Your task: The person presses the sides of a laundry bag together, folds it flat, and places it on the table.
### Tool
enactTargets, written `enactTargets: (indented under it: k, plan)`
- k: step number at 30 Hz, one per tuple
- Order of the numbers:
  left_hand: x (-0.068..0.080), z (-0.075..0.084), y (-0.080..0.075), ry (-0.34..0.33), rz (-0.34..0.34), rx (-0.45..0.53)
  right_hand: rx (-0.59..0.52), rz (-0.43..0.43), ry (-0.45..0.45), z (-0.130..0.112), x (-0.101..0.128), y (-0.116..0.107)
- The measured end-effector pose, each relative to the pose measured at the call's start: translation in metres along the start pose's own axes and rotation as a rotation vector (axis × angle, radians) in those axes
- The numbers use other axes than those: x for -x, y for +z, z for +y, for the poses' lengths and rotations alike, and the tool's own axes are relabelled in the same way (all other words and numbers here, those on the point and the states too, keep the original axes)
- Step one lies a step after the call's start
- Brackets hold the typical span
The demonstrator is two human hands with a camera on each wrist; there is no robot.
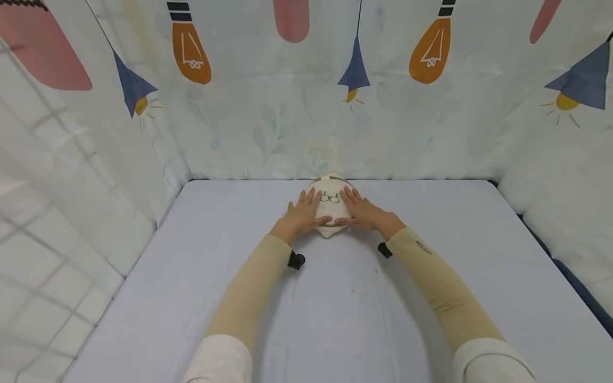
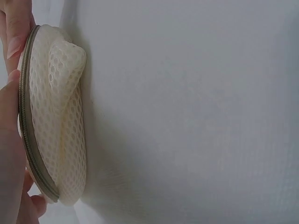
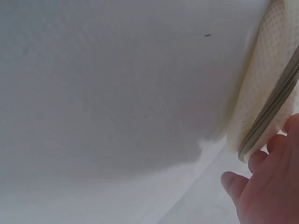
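A cream mesh laundry bag [image 1: 330, 210] with a small glasses print lies at the far edge of the table. My left hand [image 1: 304, 214] rests on its left side, fingers spread and mostly straight. From the right, my other hand [image 1: 367, 214] lies on it the same way, the thumbs close together near its front. In the left wrist view, a brown-green zipper [image 2: 27, 116] curves along the bag's rim, and the honeycomb mesh side [image 2: 70, 135] bulges and folds. The right wrist view has the right fingers [image 3: 258, 161] touching the rim by the zipper; part of the bag is out of frame.
A pale sheet covers the table [image 1: 335, 319]. Behind it hangs a white curtain [image 1: 287, 122] printed with lamps and bulbs, close to the bag. Another curtain side [image 1: 48, 239] stands along the left. Black wrist-camera pieces [image 1: 297, 260] show under the forearms.
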State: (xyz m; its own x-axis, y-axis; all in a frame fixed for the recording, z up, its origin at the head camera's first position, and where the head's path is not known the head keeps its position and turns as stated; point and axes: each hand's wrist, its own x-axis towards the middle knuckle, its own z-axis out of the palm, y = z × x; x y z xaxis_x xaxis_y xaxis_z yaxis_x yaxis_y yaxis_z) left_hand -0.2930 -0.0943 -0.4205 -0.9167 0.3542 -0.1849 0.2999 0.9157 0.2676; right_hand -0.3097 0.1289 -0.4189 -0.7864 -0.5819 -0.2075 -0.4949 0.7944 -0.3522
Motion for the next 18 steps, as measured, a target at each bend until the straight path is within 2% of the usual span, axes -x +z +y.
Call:
enactTargets:
  k: [5, 12, 18]
  plan:
    - [-0.0013, -0.0017, 0.0017, -0.002, -0.019, -0.022, -0.008, -0.022, 0.005, 0.0013, -0.0005, 0.0007]
    - [-0.0012, -0.0012, 0.0002, -0.014, -0.084, -0.061, 0.007, -0.032, 0.002, 0.0010, 0.0017, 0.0016]
    - [-0.0012, 0.0004, 0.0004, -0.023, -0.085, -0.079, 0.022, -0.059, 0.011, 0.0036, -0.0017, 0.0025]
